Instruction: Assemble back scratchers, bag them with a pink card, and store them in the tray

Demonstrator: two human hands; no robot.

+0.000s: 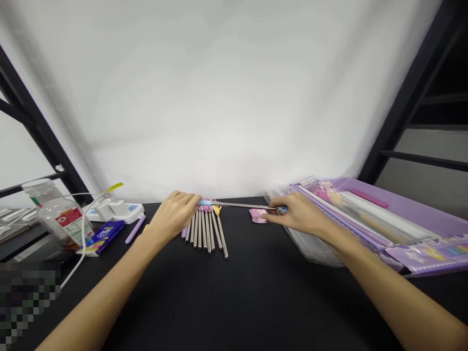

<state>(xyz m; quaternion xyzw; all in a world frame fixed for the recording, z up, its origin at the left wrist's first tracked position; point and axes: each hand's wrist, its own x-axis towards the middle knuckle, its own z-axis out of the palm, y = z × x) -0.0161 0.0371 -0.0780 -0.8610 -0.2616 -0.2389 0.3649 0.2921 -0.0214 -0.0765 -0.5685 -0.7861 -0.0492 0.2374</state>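
My left hand [174, 214] is closed around the light-blue handle of a thin telescopic metal rod [243, 205]. At the other end, the fingers of my right hand [298, 210] pinch the rod near its small blue tip. It stretches nearly level between both hands, above the black table. Several shorter metal rods [204, 231] lie side by side just beyond my left hand, with colourful shaped tops, pink and yellow among them, at their far ends. A small pink packet [259, 216] rests on the table close to my right fingers.
On the right stands an open purple box [340, 185] holding plastic-wrapped items, with clear plastic bags [314, 246] beside it. Left are a purple stick [135, 229], a white power strip [133, 212], a blue snack packet [106, 237], a clear jar [64, 219] and a white cable [84, 234].
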